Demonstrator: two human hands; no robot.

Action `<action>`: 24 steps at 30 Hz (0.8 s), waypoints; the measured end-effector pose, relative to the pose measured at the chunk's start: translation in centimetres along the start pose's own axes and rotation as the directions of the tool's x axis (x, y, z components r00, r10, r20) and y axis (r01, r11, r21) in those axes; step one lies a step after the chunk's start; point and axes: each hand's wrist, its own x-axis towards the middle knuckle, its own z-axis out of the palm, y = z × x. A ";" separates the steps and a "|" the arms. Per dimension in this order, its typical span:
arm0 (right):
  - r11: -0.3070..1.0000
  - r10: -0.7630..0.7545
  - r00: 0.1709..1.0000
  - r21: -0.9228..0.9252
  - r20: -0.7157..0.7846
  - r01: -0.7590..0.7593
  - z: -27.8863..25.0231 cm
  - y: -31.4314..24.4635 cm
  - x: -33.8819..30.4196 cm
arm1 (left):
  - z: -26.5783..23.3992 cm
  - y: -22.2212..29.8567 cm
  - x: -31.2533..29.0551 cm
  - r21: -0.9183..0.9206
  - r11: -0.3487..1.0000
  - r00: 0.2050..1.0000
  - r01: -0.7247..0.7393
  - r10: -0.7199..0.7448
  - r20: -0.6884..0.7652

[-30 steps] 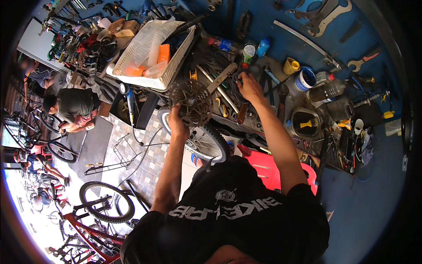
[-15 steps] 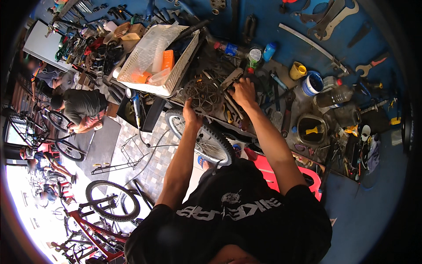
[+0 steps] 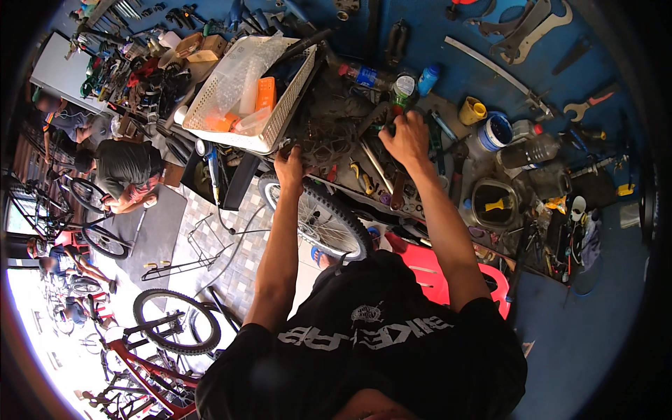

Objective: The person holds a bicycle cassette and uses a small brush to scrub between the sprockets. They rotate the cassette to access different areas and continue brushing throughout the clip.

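Observation:
At the bench's front edge, my left hand (image 3: 288, 168) is closed, its fingertips at a small dark piece I cannot make out. Just right of it a dark, toothed bicycle sprocket cluster (image 3: 327, 143) lies on the bench, hard to see against the clutter. My right hand (image 3: 409, 138) reaches over the tools farther right, fingers curled round something dark that they mostly hide. Between my hands lie a silver rod (image 3: 376, 165) and a tool with yellow-and-black handles (image 3: 362, 179). A bicycle wheel (image 3: 325, 220) stands below the bench edge in front of me.
A cream basket (image 3: 271, 140) with orange boxes sits at the back left. Bottles, a yellow cup (image 3: 472, 110) and a white-and-blue tub (image 3: 495, 133) stand at the back right. A red chair (image 3: 430, 276) is beside me. People and bicycles occupy the left side.
My left hand has moved left and away from the sprocket cluster, which sits slightly farther back. My right hand has shifted right, and the tools between my hands lie differently.

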 end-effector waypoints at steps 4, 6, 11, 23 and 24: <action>0.981 0.106 0.994 0.163 -0.001 -0.105 -2.0 1.1 0.3 | -0.3 0.3 -0.5 0.229 0.972 0.998 -0.051 0.039 0.057; 0.959 0.154 0.988 0.239 0.020 -0.154 -1.9 1.7 -0.4 | -0.6 -0.1 -0.2 0.258 0.966 0.999 -0.018 0.008 0.041; 0.858 0.327 0.943 0.440 -0.069 -0.265 1.4 3.5 -1.7 | -1.6 -1.4 1.2 0.392 0.912 0.992 -0.122 0.116 0.040; 0.701 0.166 0.937 0.705 -0.306 0.106 -9.9 2.6 -1.5 | 1.1 1.3 -3.3 0.807 0.405 0.803 -0.431 0.579 0.138; 0.599 0.158 0.948 0.790 -0.275 0.130 -11.0 2.0 -2.0 | 2.2 2.1 -4.3 0.723 0.414 0.753 -0.554 0.619 0.223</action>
